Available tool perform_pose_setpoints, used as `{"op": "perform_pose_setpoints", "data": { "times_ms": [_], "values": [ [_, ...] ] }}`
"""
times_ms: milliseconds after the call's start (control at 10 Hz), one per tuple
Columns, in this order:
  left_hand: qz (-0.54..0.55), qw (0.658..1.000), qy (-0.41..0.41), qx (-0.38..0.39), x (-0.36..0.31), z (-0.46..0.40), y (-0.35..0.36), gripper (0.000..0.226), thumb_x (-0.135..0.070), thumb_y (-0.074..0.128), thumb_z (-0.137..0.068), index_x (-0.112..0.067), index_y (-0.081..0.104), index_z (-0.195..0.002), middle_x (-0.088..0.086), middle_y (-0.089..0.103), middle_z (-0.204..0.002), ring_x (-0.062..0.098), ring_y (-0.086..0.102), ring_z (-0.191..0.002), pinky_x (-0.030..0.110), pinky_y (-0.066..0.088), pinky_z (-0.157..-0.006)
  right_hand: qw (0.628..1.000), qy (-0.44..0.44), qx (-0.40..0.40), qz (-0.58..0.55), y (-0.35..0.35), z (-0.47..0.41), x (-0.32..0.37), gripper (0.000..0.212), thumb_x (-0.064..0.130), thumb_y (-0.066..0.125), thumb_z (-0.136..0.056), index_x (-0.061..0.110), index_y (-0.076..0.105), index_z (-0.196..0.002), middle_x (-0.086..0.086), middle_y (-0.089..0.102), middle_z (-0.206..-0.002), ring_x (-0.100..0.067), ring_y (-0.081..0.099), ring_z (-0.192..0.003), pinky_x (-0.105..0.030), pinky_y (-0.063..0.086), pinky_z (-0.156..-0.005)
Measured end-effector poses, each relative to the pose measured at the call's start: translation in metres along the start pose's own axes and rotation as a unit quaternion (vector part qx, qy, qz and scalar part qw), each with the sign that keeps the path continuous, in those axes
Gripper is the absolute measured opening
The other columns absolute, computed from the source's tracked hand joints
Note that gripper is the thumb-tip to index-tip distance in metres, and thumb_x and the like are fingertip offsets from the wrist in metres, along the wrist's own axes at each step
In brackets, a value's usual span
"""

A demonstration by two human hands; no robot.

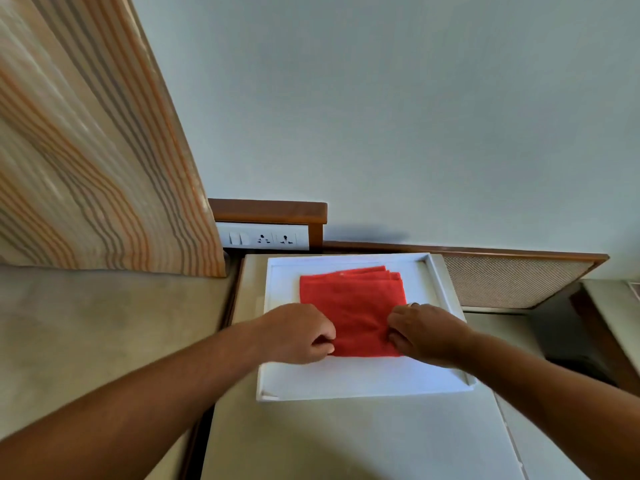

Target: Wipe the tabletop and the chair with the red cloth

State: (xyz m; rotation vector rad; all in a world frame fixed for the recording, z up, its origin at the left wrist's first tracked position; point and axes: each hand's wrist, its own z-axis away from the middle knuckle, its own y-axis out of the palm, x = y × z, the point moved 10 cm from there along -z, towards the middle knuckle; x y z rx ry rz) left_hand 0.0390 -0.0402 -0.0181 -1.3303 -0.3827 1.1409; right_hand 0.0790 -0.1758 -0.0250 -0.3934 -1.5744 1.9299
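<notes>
A folded red cloth (353,299) lies flat in a white tray (346,379) on the pale tabletop (346,441). My left hand (298,332) pinches the cloth's near left corner, fingers curled closed on the edge. My right hand (424,332), with a ring on one finger, grips the near right corner. Both forearms reach in from the bottom of the view. Several folded layers show at the cloth's far right corner. No chair is in sight.
A striped orange curtain (86,150) hangs at the left. A white socket panel (266,239) sits under a wooden ledge (270,211) on the wall behind the tray. A wood-framed mesh panel (512,282) stands to the right, with a dark gap below it.
</notes>
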Motion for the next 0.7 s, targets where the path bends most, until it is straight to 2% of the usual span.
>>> {"op": "perform_pose_setpoints", "data": {
  "times_ms": [100,200,300,400,500,600,700],
  "values": [
    [0.175,0.98,-0.057,0.079,0.013,-0.003,-0.01,0.019,-0.049,0.055,-0.09,-0.037,0.065,-0.08,-0.024,0.064,-0.076,-0.005,0.06,-0.074,0.008,0.04,-0.053,0.991,0.037,0.07,-0.106,-0.007,-0.003,-0.016,0.023,0.038,0.041,-0.093,0.02,0.053,-0.085,0.0,0.062,-0.082,-0.017,0.058,-0.072,-0.035,0.047,-0.066],
    [0.146,0.982,-0.122,-0.01,0.046,-0.017,-0.042,0.017,-0.043,0.058,-0.091,-0.032,0.071,-0.092,-0.02,0.069,-0.088,-0.001,0.064,-0.083,0.017,0.048,-0.066,0.988,0.105,-0.05,-0.101,-0.037,-0.022,-0.045,0.021,0.031,0.044,-0.097,0.017,0.06,-0.093,-0.004,0.068,-0.092,-0.022,0.063,-0.085,-0.033,0.045,-0.068],
    [-0.035,0.952,-0.22,-0.209,0.065,-0.018,-0.078,0.026,-0.031,0.054,-0.094,-0.026,0.068,-0.116,-0.006,0.071,-0.114,0.018,0.065,-0.105,0.036,0.053,-0.087,0.96,0.206,-0.158,-0.102,-0.048,-0.037,-0.065,0.03,0.026,0.043,-0.099,0.018,0.059,-0.122,-0.003,0.063,-0.124,-0.024,0.06,-0.112,-0.037,0.044,-0.092],
    [-0.054,0.925,-0.24,-0.289,0.052,-0.023,-0.052,0.032,-0.032,0.048,-0.097,-0.02,0.059,-0.125,0.003,0.068,-0.12,0.023,0.062,-0.109,0.041,0.051,-0.09,0.967,0.188,-0.157,-0.071,-0.02,-0.058,-0.038,0.044,0.036,0.04,-0.099,0.019,0.047,-0.139,-0.007,0.049,-0.145,-0.026,0.048,-0.13,-0.039,0.034,-0.107],
    [-0.058,0.941,-0.273,-0.19,0.045,-0.032,0.016,0.052,-0.04,0.031,-0.103,-0.016,0.036,-0.148,0.01,0.042,-0.153,0.028,0.037,-0.141,0.042,0.027,-0.117,0.977,0.187,-0.102,-0.016,0.024,-0.062,-0.007,0.06,0.046,0.02,-0.099,0.016,0.025,-0.151,-0.012,0.024,-0.159,-0.031,0.022,-0.145,-0.047,0.015,-0.116],
    [-0.085,0.937,-0.274,-0.197,0.05,-0.029,0.019,0.059,-0.044,0.024,-0.104,-0.016,0.021,-0.155,0.01,0.02,-0.164,0.029,0.015,-0.151,0.042,0.007,-0.122,0.973,0.206,-0.104,0.018,0.028,-0.063,-0.007,0.062,0.046,0.015,-0.099,0.017,0.014,-0.153,-0.012,0.01,-0.162,-0.032,0.01,-0.148,-0.05,0.006,-0.117],
    [-0.13,0.92,-0.274,-0.249,0.057,-0.029,-0.047,0.066,-0.049,0.033,-0.1,-0.016,0.018,-0.156,0.01,0.011,-0.165,0.029,0.008,-0.152,0.044,0.004,-0.122,0.958,0.221,-0.174,0.056,-0.034,-0.073,-0.023,0.063,0.045,0.027,-0.099,0.019,0.009,-0.154,-0.011,0.003,-0.163,-0.029,0.005,-0.149,-0.051,0.003,-0.117]
  ]
}}
